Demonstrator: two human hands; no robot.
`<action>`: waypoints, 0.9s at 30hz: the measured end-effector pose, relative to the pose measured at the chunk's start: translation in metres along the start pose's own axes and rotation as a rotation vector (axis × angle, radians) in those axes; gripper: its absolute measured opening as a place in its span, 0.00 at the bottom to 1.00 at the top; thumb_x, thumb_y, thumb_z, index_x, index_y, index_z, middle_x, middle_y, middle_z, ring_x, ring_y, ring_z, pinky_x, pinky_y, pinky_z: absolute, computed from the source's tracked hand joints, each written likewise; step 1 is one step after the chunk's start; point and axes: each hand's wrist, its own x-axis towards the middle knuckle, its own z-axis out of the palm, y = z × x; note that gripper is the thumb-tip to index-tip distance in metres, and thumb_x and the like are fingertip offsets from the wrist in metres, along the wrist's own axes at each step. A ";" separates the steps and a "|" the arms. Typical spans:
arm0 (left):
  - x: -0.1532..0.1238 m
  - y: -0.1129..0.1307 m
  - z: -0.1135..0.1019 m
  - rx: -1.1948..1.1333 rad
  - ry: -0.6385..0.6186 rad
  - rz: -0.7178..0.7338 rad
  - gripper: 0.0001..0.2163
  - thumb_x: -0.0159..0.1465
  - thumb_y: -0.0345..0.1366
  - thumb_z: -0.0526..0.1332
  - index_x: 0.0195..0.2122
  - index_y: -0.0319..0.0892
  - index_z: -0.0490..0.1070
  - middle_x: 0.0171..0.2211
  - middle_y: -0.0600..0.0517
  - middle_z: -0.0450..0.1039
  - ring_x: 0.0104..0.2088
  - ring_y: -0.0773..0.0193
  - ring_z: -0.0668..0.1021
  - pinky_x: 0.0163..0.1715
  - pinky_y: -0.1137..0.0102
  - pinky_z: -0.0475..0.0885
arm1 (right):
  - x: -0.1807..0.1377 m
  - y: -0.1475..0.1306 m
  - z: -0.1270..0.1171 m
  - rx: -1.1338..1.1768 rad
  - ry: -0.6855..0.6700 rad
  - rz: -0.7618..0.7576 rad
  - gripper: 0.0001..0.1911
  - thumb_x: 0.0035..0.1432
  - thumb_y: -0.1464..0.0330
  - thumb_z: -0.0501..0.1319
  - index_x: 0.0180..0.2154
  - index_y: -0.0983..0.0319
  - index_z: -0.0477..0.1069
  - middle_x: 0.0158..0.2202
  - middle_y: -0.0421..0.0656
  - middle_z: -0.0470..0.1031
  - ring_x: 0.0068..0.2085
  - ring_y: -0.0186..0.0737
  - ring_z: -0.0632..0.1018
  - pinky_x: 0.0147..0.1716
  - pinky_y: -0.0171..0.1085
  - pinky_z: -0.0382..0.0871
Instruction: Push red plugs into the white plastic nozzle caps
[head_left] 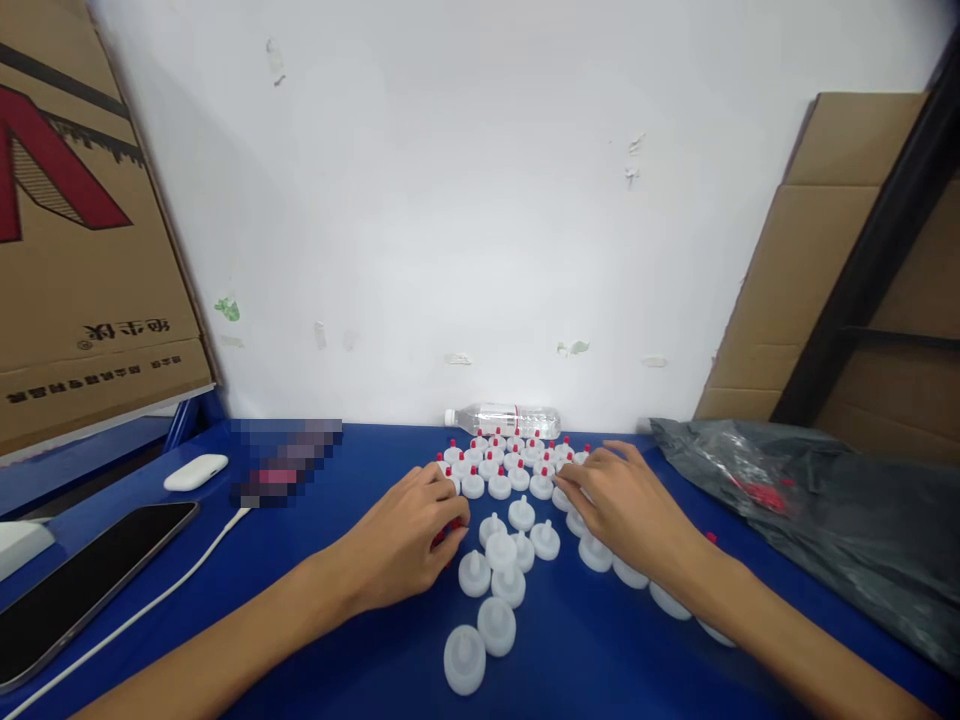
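White nozzle caps with red tips (499,487) stand in a packed group at the middle back of the blue table. Nearer to me lie several plain white nozzle caps (508,587) without red tips, some leaning on others. My left hand (420,530) is closed beside them, its curled fingers around small red tips (448,530) that show only in part. My right hand (619,500) reaches to the right side of the group, thumb and forefinger closed at the top of a white nozzle cap (562,499); its nozzle is hidden by the fingers. More white caps (596,553) run in a row under my right forearm.
A clear plastic bottle (510,420) lies against the wall behind the caps. At left are a phone (82,590), a white earbud case (196,472) and a white cable (176,583). A dark plastic bag (825,540) with a clear red-filled bag (761,492) lies right.
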 end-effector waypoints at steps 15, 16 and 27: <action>0.000 0.001 -0.003 0.057 0.014 -0.024 0.10 0.69 0.28 0.55 0.32 0.41 0.72 0.31 0.50 0.73 0.36 0.58 0.69 0.37 0.64 0.65 | 0.000 -0.011 -0.006 0.105 0.192 -0.024 0.16 0.68 0.60 0.59 0.50 0.62 0.71 0.44 0.50 0.78 0.43 0.51 0.79 0.43 0.50 0.74; 0.000 0.002 -0.003 0.054 0.027 -0.025 0.10 0.70 0.28 0.54 0.31 0.41 0.71 0.31 0.50 0.73 0.36 0.58 0.69 0.37 0.64 0.65 | -0.001 -0.013 -0.007 0.122 0.184 -0.041 0.15 0.69 0.61 0.58 0.53 0.61 0.70 0.46 0.50 0.77 0.42 0.50 0.79 0.39 0.48 0.75; -0.004 0.025 -0.004 0.065 0.249 0.187 0.06 0.71 0.37 0.56 0.41 0.40 0.67 0.34 0.49 0.71 0.36 0.57 0.66 0.37 0.61 0.61 | -0.010 -0.051 -0.021 0.389 0.297 -0.462 0.21 0.70 0.72 0.56 0.62 0.62 0.61 0.46 0.46 0.79 0.47 0.39 0.79 0.48 0.41 0.75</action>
